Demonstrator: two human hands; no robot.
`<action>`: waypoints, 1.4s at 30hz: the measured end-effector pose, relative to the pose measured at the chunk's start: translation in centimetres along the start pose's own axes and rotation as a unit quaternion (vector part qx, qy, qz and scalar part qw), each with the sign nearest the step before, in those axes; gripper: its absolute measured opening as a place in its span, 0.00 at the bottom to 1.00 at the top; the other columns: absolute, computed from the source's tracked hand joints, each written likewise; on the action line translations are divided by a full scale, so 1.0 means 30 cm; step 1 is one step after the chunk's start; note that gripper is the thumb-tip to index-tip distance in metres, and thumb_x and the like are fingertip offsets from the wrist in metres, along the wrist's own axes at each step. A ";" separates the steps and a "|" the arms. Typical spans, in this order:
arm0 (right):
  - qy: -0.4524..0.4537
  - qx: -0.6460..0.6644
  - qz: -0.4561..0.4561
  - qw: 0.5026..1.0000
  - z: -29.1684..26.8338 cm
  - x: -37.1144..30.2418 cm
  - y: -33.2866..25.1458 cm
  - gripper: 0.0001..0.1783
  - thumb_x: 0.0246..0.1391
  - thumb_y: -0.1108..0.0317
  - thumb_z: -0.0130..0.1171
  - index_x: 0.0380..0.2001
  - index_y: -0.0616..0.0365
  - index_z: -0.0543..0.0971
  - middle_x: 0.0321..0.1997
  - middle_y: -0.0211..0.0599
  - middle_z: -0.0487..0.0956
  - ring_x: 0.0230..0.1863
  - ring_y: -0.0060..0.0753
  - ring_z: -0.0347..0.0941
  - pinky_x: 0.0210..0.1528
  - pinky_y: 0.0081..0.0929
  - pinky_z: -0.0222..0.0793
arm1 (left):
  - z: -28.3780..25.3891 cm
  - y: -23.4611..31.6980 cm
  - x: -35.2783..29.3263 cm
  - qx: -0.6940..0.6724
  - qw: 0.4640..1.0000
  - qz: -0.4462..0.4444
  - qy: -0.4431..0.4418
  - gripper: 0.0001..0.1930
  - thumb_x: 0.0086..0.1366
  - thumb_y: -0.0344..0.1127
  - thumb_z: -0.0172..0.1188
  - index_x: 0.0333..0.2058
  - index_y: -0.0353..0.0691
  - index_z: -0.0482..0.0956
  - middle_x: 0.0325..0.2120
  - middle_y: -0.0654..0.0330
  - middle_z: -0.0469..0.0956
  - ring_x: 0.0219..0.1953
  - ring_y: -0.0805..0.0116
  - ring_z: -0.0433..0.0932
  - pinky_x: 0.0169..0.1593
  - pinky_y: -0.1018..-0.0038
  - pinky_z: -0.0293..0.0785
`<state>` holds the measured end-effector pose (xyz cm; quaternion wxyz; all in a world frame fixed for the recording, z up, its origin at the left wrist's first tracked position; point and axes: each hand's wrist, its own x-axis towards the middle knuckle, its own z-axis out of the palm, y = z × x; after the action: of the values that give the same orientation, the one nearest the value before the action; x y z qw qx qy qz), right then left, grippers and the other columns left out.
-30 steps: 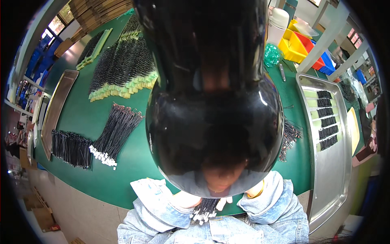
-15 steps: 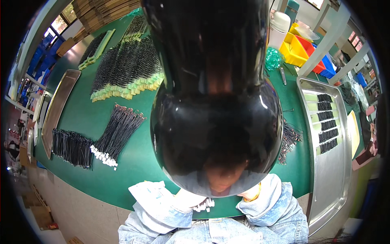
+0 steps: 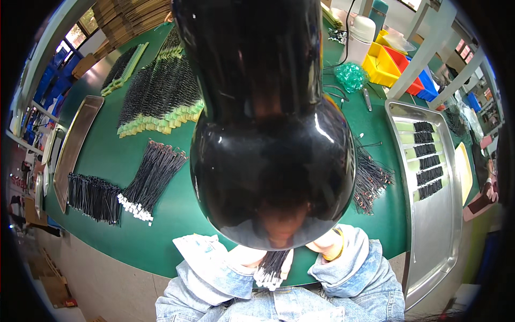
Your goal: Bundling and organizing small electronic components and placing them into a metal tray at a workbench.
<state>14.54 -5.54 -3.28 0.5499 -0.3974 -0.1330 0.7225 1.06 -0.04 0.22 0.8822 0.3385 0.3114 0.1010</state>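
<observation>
A large glossy black rounded housing [image 3: 273, 177] hides most of both hands. My left hand [image 3: 248, 256] shows only partly below its lower edge, beside a bundle of black cables [image 3: 272, 263] with white connector ends. A finger [image 3: 287, 264] lies along the bundle's right side, so the cables sit gripped between it and my left hand. My right hand [image 3: 326, 244], with a yellow band at its wrist, reaches under the housing to the right of the bundle. Its fingers are hidden, and I cannot tell what it touches.
On the green table [image 3: 161, 244], more white-ended cables [image 3: 153, 180] and a row of black cables [image 3: 94, 197] lie left. Behind them are stacked cables with yellow-green ends [image 3: 158, 96]. Loose cables [image 3: 373, 180] lie right, beside a metal tray [image 3: 437, 236]. Coloured bins [image 3: 382, 64] stand behind.
More of the cable bundle now shows between my hands, with the finger beside it. The housing and table have shifted slightly left in view, uncovering more loose cables on the right.
</observation>
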 end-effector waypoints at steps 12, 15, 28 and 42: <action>-0.003 -0.080 -0.087 0.993 0.045 0.071 -0.003 0.19 0.47 0.75 0.51 0.45 0.62 0.67 0.42 0.34 0.71 0.40 0.25 0.68 0.41 0.22 0.66 | -0.007 -0.006 -0.012 0.132 0.990 0.044 0.012 0.14 0.59 0.40 0.47 0.36 0.34 0.66 0.17 0.54 0.73 0.11 0.69 0.70 0.12 0.80 0.67; -0.021 -0.065 -0.071 0.995 0.037 0.039 -0.032 0.18 0.47 0.75 0.50 0.44 0.61 0.67 0.42 0.34 0.72 0.41 0.25 0.68 0.43 0.23 0.65 | 0.023 -0.004 0.010 0.123 0.991 0.043 -0.013 0.14 0.59 0.41 0.47 0.36 0.34 0.66 0.18 0.54 0.73 0.11 0.69 0.70 0.12 0.80 0.67; -0.041 -0.050 -0.028 0.998 0.024 0.065 0.009 0.17 0.46 0.75 0.51 0.42 0.62 0.68 0.39 0.34 0.72 0.41 0.25 0.68 0.42 0.22 0.65 | 0.043 -0.034 0.054 0.087 0.995 0.037 -0.026 0.16 0.59 0.43 0.47 0.39 0.37 0.64 0.18 0.54 0.73 0.11 0.69 0.70 0.13 0.81 0.67; -0.123 -0.013 -0.072 0.990 0.004 0.022 -0.028 0.26 0.46 0.78 0.48 0.51 0.63 0.57 0.49 0.45 0.65 0.38 0.32 0.70 0.37 0.22 0.68 | -0.029 -0.048 -0.006 0.139 0.988 0.024 -0.058 0.11 0.54 0.41 0.56 0.29 0.39 0.72 0.22 0.64 0.73 0.23 0.82 0.68 0.28 0.86 0.64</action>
<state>14.97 -4.61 -2.95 0.5745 -0.3017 -0.2369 0.7230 0.33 -0.71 -1.15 0.8405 0.4706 0.2622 0.0583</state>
